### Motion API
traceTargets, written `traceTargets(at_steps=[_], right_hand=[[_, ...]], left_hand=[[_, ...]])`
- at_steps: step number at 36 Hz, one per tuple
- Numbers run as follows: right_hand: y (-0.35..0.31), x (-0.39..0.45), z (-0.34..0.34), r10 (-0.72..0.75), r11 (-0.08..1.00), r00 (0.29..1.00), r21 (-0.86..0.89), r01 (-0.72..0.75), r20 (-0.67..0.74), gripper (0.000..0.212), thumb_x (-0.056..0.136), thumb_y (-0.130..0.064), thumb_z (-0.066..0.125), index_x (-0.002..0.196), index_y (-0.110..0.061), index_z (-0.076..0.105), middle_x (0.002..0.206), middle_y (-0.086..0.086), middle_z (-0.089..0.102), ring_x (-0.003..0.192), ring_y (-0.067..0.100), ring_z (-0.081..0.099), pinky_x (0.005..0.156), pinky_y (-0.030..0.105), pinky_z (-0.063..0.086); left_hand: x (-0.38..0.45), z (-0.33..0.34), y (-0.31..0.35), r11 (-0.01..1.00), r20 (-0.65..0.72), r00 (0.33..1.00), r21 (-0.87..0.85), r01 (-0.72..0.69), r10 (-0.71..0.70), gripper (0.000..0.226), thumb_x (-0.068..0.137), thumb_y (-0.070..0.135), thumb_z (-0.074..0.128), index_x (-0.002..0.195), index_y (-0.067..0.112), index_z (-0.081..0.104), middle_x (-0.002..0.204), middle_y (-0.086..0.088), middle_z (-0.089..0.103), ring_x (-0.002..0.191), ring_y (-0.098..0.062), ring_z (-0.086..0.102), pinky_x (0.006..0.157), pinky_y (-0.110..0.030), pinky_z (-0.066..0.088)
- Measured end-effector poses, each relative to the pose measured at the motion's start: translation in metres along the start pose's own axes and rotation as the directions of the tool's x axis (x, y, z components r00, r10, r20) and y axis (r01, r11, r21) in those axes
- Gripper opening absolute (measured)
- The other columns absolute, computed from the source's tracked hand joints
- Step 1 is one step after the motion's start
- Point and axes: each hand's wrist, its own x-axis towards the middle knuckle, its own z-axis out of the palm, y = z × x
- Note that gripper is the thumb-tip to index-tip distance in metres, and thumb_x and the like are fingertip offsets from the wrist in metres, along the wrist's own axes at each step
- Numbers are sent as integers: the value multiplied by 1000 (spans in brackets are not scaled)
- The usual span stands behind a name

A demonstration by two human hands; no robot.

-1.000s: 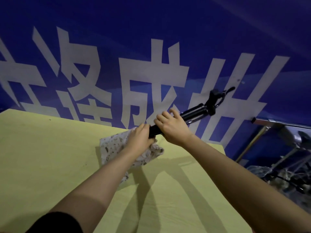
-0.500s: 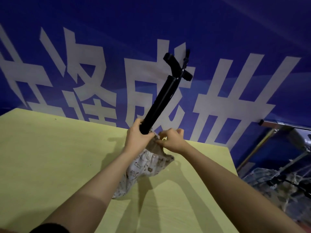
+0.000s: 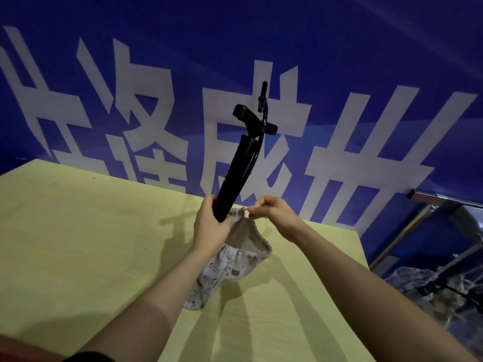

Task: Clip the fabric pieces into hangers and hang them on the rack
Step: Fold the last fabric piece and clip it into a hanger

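hanger [image 3: 241,163] in my left hand [image 3: 211,228], black, gripped at its lower end near the middle of the frame, fingers curled round the bar. it stands tilted, running up and to the right, with its clip and hook at the top against the blue banner [image 3: 339,61] with big white characters across the upper part of the frame.

my right hand [image 3: 274,214] is just right of the left one, thumb and forefinger pinching the gathered top edge of the fabric piece [image 3: 230,262]. that cloth is pale with small printed figures; its top edge meets the lower end of the hanger between my two hands, and it hangs down from there, its bottom end reaching the table. i cannot tell whether any clip has hold of it.

the yellow-green table [image 3: 78,244] fills the lower left and centre of the frame, with shadows of my arms and the hanger on it. at the right edge, beyond the table corner, is the metal rack [image 3: 428,205], and below it, in the lower right, more patterned cloth [image 3: 423,286] lies dim and blurred.
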Motion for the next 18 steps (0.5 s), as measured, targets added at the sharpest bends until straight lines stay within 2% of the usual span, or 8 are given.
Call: traceTargets(at_steps=[4,7,10,13,16,18], right_hand=[[-9,0,-9,-37,954,999,296,38,-10,13,90,-3,58,78,-7,57,66,5,61,61,16,60,66,23,53],[-19,-3,-15,-67,921,998,384,61,1,5,92,-3,55,95,-5,59,67,4,56,52,12,52,59,23,51],[-29,-6,-13,-108,984,994,148,104,24,35,89,-11,62,124,-10,54,70,-1,48,59,8,49,67,26,46],[-42,-9,-3,-144,990,989,3,144,40,50,86,-25,67,132,-18,49,73,1,53,71,9,54,69,23,42],[-49,-8,9,-193,981,981,-29,192,-23,43,84,-29,70,124,-19,57,101,6,67,87,11,61,66,17,44],[-51,-6,14,-224,974,967,8,227,-119,37,85,-24,69,119,-13,60,98,-1,68,82,4,63,62,10,45]], left_hand=[[-2,4,-6,997,-30,999,79,-16,18,32,84,32,67,104,24,43,104,3,59,97,-17,58,85,-45,51],[-4,7,-9,990,-38,999,144,-10,16,32,86,38,62,105,23,41,105,1,56,100,-23,55,86,-50,48],[-6,11,-11,982,-19,1000,188,8,-4,31,88,38,59,104,24,37,106,-2,54,99,-29,53,85,-52,46],[-6,16,-11,971,-13,1000,238,22,-19,34,89,26,60,113,21,37,113,-5,52,106,-31,50,88,-52,43],[-7,19,-7,937,-50,998,348,41,-25,39,90,17,58,124,14,39,124,-8,47,115,-33,44,93,-49,37],[-6,18,-5,904,-53,999,427,21,2,41,90,16,57,126,14,37,127,-9,46,117,-32,43,94,-47,36]])
